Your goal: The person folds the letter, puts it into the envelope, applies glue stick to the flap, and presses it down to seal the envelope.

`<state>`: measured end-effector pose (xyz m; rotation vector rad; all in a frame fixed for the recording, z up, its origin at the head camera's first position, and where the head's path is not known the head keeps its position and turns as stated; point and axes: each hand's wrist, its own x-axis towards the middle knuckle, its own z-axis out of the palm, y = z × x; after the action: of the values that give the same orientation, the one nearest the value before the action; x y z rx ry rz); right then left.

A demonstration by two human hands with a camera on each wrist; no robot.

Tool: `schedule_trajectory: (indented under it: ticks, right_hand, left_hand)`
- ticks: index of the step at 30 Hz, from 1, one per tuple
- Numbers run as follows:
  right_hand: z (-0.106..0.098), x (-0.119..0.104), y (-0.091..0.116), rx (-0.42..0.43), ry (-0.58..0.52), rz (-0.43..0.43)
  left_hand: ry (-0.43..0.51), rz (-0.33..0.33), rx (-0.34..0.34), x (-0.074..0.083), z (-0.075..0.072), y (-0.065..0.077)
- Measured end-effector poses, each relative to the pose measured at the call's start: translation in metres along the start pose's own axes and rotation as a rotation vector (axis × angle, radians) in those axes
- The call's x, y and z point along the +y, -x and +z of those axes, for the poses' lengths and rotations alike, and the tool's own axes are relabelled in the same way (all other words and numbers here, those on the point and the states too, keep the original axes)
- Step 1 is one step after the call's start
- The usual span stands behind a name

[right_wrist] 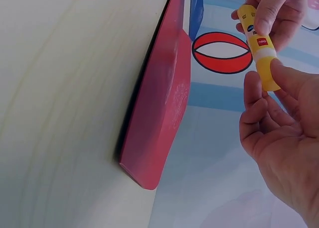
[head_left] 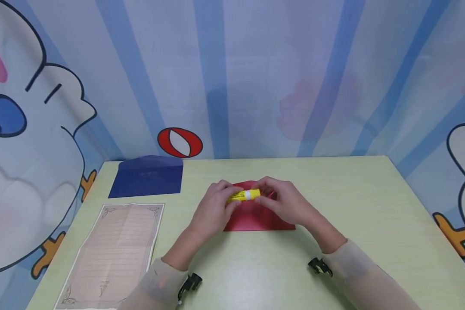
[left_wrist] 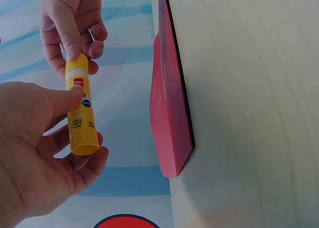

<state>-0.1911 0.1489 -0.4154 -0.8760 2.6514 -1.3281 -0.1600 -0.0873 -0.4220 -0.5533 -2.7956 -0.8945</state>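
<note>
A yellow glue stick (head_left: 248, 195) with a white band is held level above a red envelope (head_left: 259, 220) on the table. My left hand (head_left: 211, 211) grips its body between thumb and fingers, as the left wrist view shows. At the other end, the thumb and fingers of my right hand (head_left: 284, 199) pinch the yellow cap (right_wrist: 269, 77). The cap sits on the tube against the white band. In both wrist views the envelope lies flat with its flap raised, and the stick is well apart from it.
A dark blue envelope (head_left: 147, 178) lies at the back left of the pale table (head_left: 352, 193). In front of it is a sheet of lined letter paper (head_left: 118, 245) with ornate corners. A printed blue curtain (head_left: 252, 77) stands behind the table.
</note>
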Motion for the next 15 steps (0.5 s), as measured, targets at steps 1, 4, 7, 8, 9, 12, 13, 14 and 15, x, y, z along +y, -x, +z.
schedule_trajectory:
  ticks: [1, 4, 7, 8, 9, 12, 13, 14, 15]
  right_hand:
    - [-0.0003, -0.0001, 0.0000, -0.007, -0.009, 0.005]
    - [-0.0007, -0.0003, 0.0000, -0.020, -0.039, 0.026]
    - [0.0005, 0.0001, -0.0005, -0.026, -0.063, 0.045]
    - [0.0013, 0.0002, -0.0008, -0.029, -0.072, 0.052]
    - [0.0024, 0.0005, -0.0010, -0.031, -0.078, 0.060]
    - [0.0059, 0.0023, -0.0016, -0.038, -0.102, 0.089]
    - [0.0069, 0.0026, -0.0017, -0.039, -0.105, 0.100]
    - [0.0077, 0.0024, -0.0018, -0.041, -0.109, 0.107]
    - [0.0081, 0.0021, -0.0020, -0.038, -0.103, 0.110]
  left_hand:
    - [0.001, -0.001, -0.001, 0.0001, 0.0001, 0.0000]
    - [0.005, 0.004, 0.003, 0.0005, 0.0003, -0.0002]
    - [0.001, 0.011, 0.011, 0.0009, 0.0004, -0.0004]
    - [-0.001, 0.015, 0.014, 0.0011, 0.0003, -0.0004]
    - [-0.003, 0.017, 0.014, 0.0013, 0.0002, -0.0004]
    - [-0.006, 0.017, 0.007, 0.0012, 0.0001, 0.0000]
    - [-0.004, 0.016, 0.003, 0.0010, 0.0000, 0.0001]
    - [-0.004, 0.013, -0.001, 0.0009, -0.0002, 0.0004]
    - [-0.004, 0.011, -0.004, 0.0005, -0.0004, 0.0006]
